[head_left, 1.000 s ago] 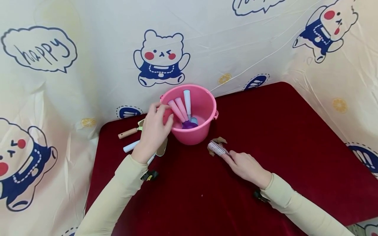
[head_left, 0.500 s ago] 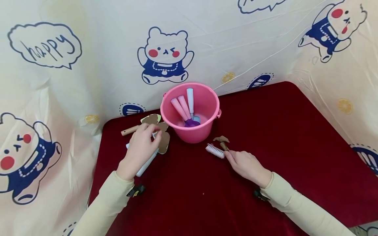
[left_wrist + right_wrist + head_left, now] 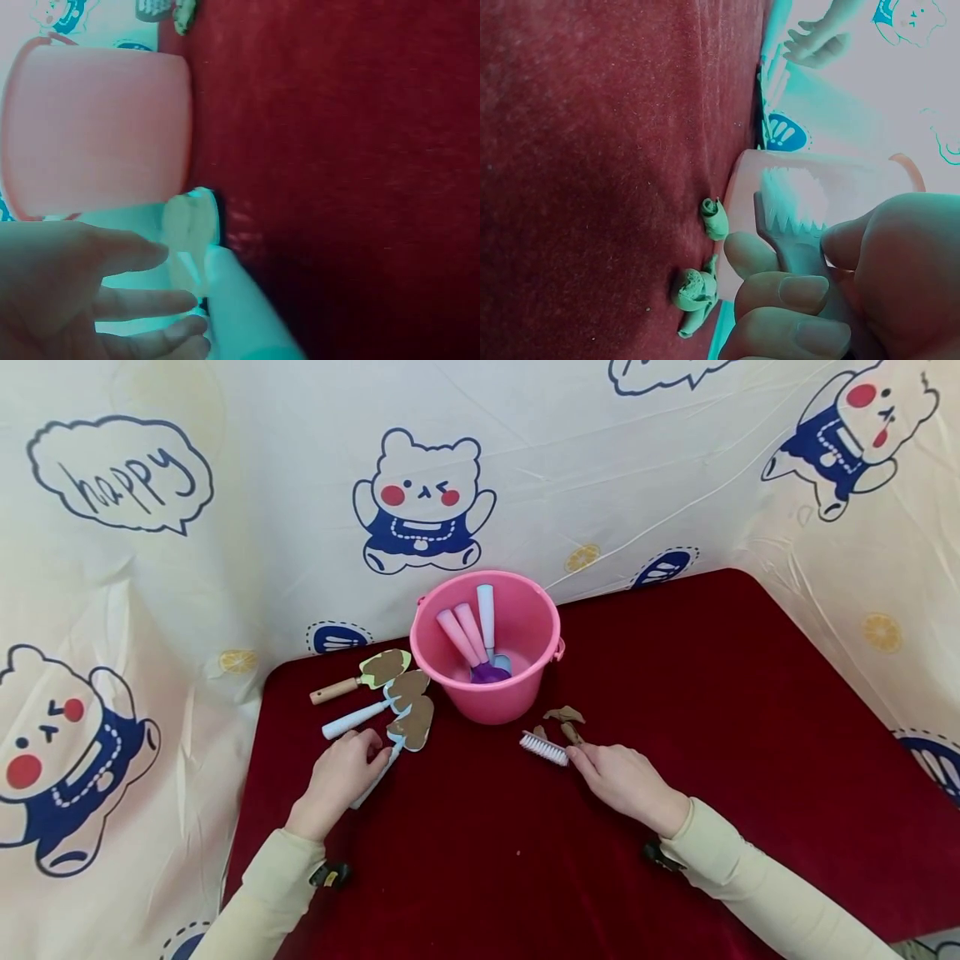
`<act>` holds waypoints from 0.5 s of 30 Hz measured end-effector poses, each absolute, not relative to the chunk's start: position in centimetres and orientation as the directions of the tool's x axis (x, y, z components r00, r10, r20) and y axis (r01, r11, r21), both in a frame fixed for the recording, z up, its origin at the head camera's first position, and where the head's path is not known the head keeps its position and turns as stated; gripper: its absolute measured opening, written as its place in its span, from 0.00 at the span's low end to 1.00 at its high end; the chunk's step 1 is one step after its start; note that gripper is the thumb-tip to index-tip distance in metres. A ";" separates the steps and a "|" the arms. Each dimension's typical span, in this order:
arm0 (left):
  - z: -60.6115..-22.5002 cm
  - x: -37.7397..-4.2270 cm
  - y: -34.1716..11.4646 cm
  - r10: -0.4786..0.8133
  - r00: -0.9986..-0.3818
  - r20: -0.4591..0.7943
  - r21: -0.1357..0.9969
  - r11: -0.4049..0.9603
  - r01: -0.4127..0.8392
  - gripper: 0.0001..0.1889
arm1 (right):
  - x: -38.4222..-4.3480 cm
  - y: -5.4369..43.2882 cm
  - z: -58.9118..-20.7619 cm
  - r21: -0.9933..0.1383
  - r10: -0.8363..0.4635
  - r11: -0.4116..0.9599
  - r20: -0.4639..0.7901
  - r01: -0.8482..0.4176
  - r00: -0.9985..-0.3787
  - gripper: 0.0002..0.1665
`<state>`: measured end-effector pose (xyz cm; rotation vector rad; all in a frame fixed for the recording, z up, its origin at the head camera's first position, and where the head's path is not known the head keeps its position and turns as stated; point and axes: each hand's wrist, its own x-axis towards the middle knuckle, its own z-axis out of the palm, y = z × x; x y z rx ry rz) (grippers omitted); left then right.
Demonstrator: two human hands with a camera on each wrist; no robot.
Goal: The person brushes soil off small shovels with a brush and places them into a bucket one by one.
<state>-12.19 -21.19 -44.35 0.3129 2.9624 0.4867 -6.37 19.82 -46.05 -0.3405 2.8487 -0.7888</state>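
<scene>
My right hand grips a small brush with white bristles, its fingers curled round the handle in the right wrist view. Just beyond the brush lie brown curled clumps, apparently clay. My left hand is at the light-blue handle of the nearest trowel; the left wrist view has its fingers loosely extended beside that handle, not closed round it. Brown matter coats this trowel's blade, as well as those of a second blue trowel and a green trowel with a wooden handle.
A pink bucket stands at the back of the dark red tablecloth. Inside are two pink-handled tools and one with a light-blue handle. A printed white cloth hangs behind and at the sides.
My left hand has come away from the bucket's rim, down and left to the nearest trowel's handle. My right hand stays nearly in place; the brush has turned and shifted slightly off the brown clumps.
</scene>
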 end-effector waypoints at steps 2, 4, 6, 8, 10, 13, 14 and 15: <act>-44.8 -12.0 -21.5 0.210 -0.967 -0.141 0.320 0.934 0.156 0.13 | -6.4 19.7 -46.0 -0.524 -0.261 0.835 -0.103 -0.171 -0.960 0.21; -45.2 -11.8 -21.6 0.205 -0.959 -0.195 0.318 0.938 0.136 0.14 | -6.4 19.7 -46.0 -0.522 -0.261 0.836 -0.106 -0.170 -0.959 0.21; -45.4 -11.7 -21.7 0.205 -0.951 -0.234 0.319 0.940 0.124 0.16 | -6.4 19.7 -45.9 -0.520 -0.262 0.836 -0.106 -0.172 -0.959 0.21; -45.6 -11.5 -21.7 0.203 -0.946 -0.255 0.321 0.940 0.115 0.17 | -6.4 19.6 -45.9 -0.518 -0.265 0.837 -0.102 -0.176 -0.959 0.22; -45.7 -11.5 -21.7 0.205 -0.945 -0.256 0.324 0.939 0.116 0.17 | -6.4 19.6 -45.9 -0.516 -0.265 0.838 -0.099 -0.179 -0.959 0.22; -45.8 -11.4 -21.8 0.202 -0.949 -0.242 0.324 0.939 0.117 0.13 | -6.4 19.5 -45.8 -0.512 -0.265 0.840 -0.092 -0.183 -0.960 0.23; -45.8 -11.4 -21.7 0.204 -0.950 -0.238 0.326 0.938 0.119 0.11 | -6.4 19.5 -45.8 -0.508 -0.264 0.841 -0.090 -0.183 -0.960 0.24; -45.7 -11.4 -21.7 0.207 -0.950 -0.234 0.328 0.936 0.123 0.10 | -6.4 19.5 -45.8 -0.506 -0.264 0.842 -0.086 -0.186 -0.961 0.24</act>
